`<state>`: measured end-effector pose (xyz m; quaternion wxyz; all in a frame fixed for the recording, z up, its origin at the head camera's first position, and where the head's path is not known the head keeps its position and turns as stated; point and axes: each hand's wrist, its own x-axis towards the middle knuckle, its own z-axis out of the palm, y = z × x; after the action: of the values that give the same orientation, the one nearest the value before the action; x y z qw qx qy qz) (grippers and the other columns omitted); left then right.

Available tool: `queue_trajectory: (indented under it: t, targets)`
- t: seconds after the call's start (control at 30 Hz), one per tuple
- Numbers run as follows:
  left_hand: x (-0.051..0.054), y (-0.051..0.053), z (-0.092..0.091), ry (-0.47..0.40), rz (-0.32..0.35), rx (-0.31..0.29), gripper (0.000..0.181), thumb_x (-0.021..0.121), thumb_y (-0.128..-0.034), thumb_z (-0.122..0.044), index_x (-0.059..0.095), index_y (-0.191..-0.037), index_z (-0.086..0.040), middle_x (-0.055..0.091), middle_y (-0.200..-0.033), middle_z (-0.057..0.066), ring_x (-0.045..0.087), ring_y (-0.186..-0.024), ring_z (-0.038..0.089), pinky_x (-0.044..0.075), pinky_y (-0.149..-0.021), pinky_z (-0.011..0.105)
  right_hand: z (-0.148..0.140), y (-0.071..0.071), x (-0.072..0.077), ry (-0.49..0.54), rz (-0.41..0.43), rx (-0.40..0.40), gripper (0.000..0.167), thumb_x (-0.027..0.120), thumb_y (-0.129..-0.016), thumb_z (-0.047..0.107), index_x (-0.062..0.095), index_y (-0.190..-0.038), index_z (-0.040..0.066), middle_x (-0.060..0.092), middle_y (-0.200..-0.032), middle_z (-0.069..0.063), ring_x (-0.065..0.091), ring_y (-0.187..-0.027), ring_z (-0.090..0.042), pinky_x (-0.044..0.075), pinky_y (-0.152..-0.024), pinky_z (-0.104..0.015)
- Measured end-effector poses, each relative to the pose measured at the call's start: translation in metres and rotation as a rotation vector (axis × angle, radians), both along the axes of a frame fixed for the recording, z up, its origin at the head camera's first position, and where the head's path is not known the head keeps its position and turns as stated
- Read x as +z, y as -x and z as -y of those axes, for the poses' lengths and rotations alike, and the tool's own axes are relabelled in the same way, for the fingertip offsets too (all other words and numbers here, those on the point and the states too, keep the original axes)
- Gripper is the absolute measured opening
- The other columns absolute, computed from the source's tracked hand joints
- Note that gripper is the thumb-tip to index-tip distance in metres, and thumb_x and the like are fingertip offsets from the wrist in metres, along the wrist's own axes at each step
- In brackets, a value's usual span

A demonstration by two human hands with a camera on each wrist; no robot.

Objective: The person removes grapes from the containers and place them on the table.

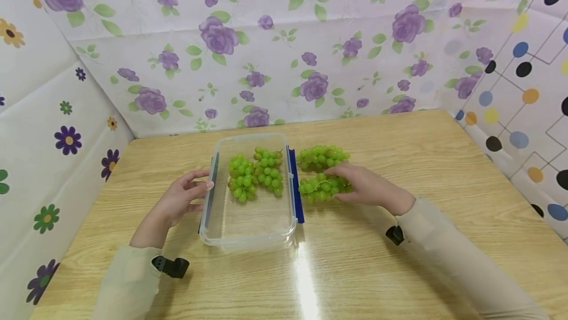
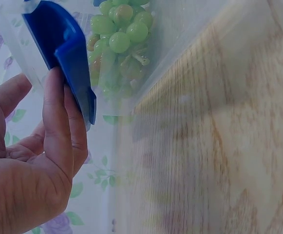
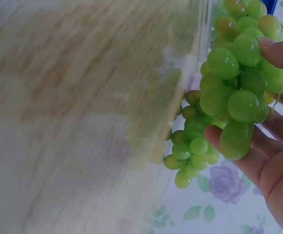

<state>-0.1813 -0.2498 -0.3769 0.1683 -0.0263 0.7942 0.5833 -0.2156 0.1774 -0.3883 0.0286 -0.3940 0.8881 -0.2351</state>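
Note:
A clear plastic food container (image 1: pixel 248 237) with blue side latches stands on the table, two bunches of green grapes (image 1: pixel 241 179) inside it. At its left side my left hand (image 1: pixel 186 195) holds the edge, thumb by the rim and fingers against the blue latch flap (image 2: pixel 75 53). My right hand (image 1: pixel 361 185) grips a bunch of green grapes (image 1: pixel 319 189) just right of the container; in the right wrist view, thumb and fingers surround this bunch (image 3: pixel 243 102). Directly behind it lies another bunch of green grapes (image 1: pixel 321 155).
The wooden table (image 1: pixel 399 270) reaches back to a wall covering (image 1: pixel 275 63) with purple flowers. Patterned sheets also border the left and right sides. The right blue latch flap (image 1: pixel 296 192) hangs outward between the container and the outer grapes.

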Motion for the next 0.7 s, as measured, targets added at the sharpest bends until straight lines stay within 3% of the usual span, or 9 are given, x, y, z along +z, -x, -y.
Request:
queue_trajectory:
  t: [0.37, 0.7]
  targets:
    - [-0.001, 0.0, 0.0, -0.018, 0.003, 0.001, 0.067, 0.058, -0.0954, -0.034, 0.027, -0.148, -0.006, 0.052, -0.117, 0.003, 0.059, -0.093, 0.006, 0.053, -0.077, 0.028, -0.002, 0.001, -0.009, -0.034, 0.013, 0.004, 0.053, 0.073, -0.083, 0.014, 0.053, -0.13, -0.002, 0.057, -0.129, -0.016, 0.053, -0.119, -0.033, 0.043, -0.101, -0.046]
    - [0.0, -0.001, 0.0, -0.011, 0.004, 0.003, 0.067, 0.057, -0.0957, -0.034, 0.026, -0.148, -0.006, 0.049, -0.122, 0.008, 0.058, -0.094, 0.007, 0.052, -0.079, 0.029, -0.003, 0.001, -0.012, -0.045, 0.02, 0.009, 0.055, 0.072, -0.083, 0.017, 0.052, -0.131, -0.002, 0.056, -0.13, -0.017, 0.053, -0.12, -0.033, 0.043, -0.101, -0.045]
